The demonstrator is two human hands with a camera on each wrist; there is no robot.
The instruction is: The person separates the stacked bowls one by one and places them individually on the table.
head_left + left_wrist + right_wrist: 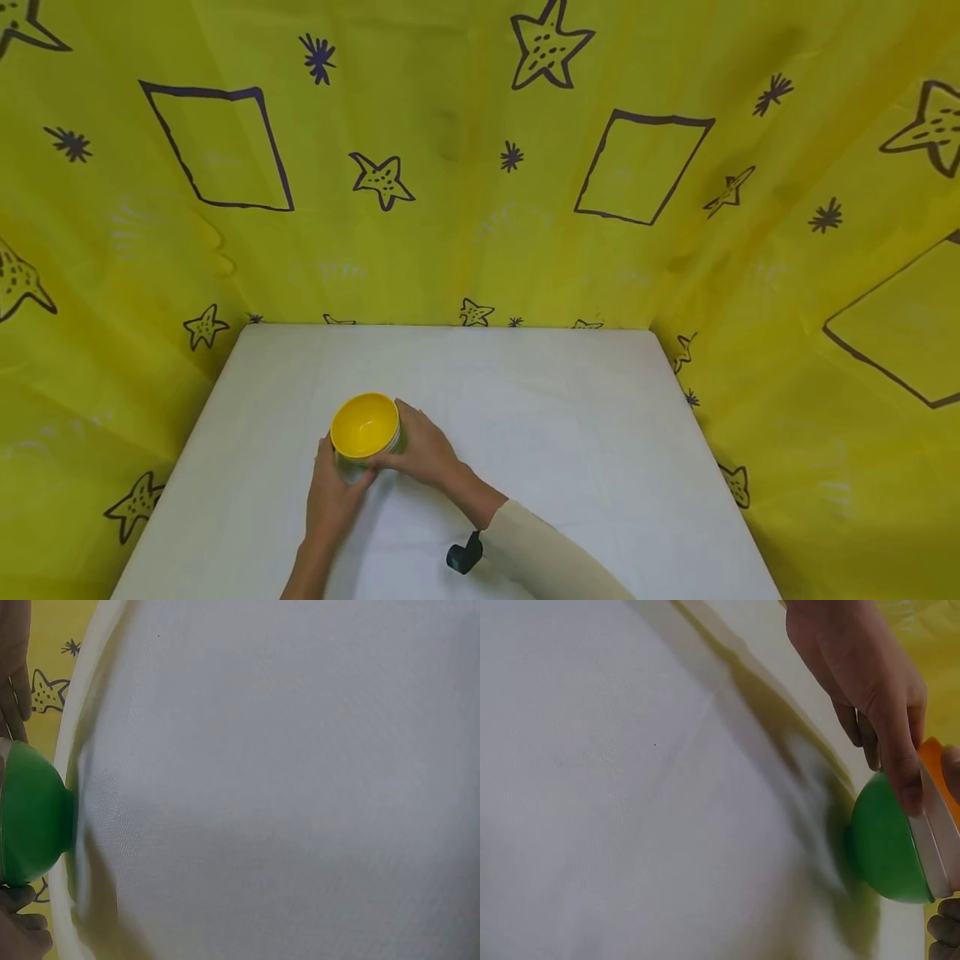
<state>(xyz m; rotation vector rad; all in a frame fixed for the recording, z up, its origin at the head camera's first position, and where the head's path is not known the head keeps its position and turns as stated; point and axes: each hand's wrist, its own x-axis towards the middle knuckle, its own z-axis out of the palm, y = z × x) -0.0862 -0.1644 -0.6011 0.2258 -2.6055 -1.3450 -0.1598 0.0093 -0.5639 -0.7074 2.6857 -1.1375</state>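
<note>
A nested stack of bowls is held between both hands over the left part of the table. On top is a yellow bowl [365, 425], its hollow facing up; the right wrist view shows its orange-yellow rim. Below it comes a white bowl [930, 855], and lowest is a green bowl [885, 844], whose rounded side and foot [69, 821] face the tabletop. My left hand [333, 492] grips the stack from the near left, thumb against its side. My right hand [427, 446] holds the right side, fingers round the far edge and thumb at the near rim.
A white-covered table [525, 408] lies under the hands. Yellow curtains [450, 242] with drawn stars and frames stand behind and on both sides of it. A small black device [465, 554] hangs at the right sleeve [547, 554].
</note>
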